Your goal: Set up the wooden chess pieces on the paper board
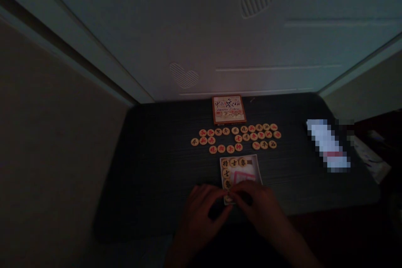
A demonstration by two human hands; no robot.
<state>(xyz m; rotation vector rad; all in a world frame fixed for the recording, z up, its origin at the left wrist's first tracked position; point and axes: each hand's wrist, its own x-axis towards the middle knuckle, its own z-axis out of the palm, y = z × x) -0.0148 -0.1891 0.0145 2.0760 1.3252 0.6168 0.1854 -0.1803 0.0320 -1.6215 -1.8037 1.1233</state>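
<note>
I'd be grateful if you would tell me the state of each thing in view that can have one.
Left hand: fingers curled at the tray's near end.
Right hand: fingers meeting the left hand's there.
Box tray: open, pieces along two sides.
Box lid: off, lying flat, face up.
Loose chess pieces: flat, face up, in rough rows.

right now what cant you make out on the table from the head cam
In the head view:
- the near end of the xiangqi piece tray, hidden by the left hand and right hand
- the object at the table's right side, blurred by pixelation
- the small print on the box lid, too small and dim
</note>
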